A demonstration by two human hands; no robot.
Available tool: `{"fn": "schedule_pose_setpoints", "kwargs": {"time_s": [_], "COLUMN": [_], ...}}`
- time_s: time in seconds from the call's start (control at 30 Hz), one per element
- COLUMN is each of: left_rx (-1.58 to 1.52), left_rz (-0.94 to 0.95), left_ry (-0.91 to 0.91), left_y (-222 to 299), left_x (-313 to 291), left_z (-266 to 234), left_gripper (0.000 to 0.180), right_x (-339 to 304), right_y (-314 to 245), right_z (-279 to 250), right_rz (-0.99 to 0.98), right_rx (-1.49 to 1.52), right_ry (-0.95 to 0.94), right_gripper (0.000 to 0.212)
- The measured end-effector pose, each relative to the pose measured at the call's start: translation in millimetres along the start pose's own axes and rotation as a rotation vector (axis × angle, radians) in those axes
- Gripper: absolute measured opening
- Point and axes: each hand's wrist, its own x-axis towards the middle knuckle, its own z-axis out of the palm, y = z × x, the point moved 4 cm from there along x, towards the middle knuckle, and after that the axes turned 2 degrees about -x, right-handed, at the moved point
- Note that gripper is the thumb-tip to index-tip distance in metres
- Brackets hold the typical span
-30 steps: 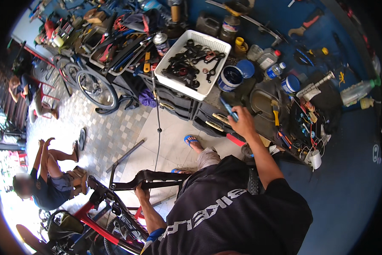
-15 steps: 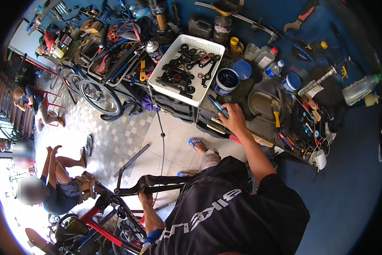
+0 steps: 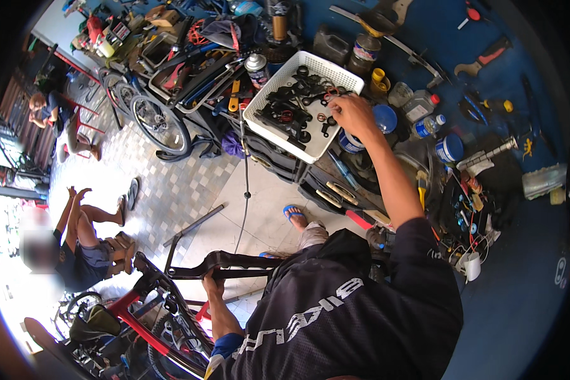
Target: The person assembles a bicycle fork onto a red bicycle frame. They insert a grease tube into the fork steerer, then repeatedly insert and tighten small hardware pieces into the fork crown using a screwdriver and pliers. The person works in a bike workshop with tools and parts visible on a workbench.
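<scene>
My left hand (image 3: 213,283) is wrapped round a black forked bicycle frame piece (image 3: 231,258), held level in front of my body above the floor. My right arm stretches over the bench. At its end, my right hand (image 3: 353,115) is over the right side of a white perforated plastic basket (image 3: 277,143), thumb and fingers bent together. Whatever lies between the fingertips is too small to make out. Black bicycle parts (image 3: 288,104) and several red rings fill much of the basket. A slim blue tool (image 3: 343,168) lies on the bench beside it.
Right of the basket stand a blue-lidded tub (image 3: 449,149), bottles (image 3: 421,104) and a brush (image 3: 422,183). A spray can (image 3: 256,69) is at its left. A red bicycle frame (image 3: 139,323) stands low left, near a seated person (image 3: 85,253). Wheels (image 3: 160,125) lean by the bench.
My right hand has left the slim blue tool on the bench and moved up and forward to the basket. My left hand still holds the black frame piece. The view has shifted slightly.
</scene>
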Motion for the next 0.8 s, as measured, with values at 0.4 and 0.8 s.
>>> {"fn": "schedule_pose_setpoints", "kwargs": {"time_s": [0.4, 0.8], "left_rx": [-0.008, -0.02], "left_rz": [0.042, 0.057], "left_ry": [0.073, 0.015], "left_y": [-11.0, -7.8], "left_x": [1.6, 1.3], "left_z": [-10.0, -11.4], "left_gripper": [0.018, 0.018], "right_x": [61.3, 71.2], "right_y": [4.9, 26.2], "right_z": [70.3, 72.4], "right_rz": [0.019, 0.135], "right_rx": [-0.368, -0.199], "right_ry": [-0.493, -0.458], "right_gripper": [0.033, 0.029]}}
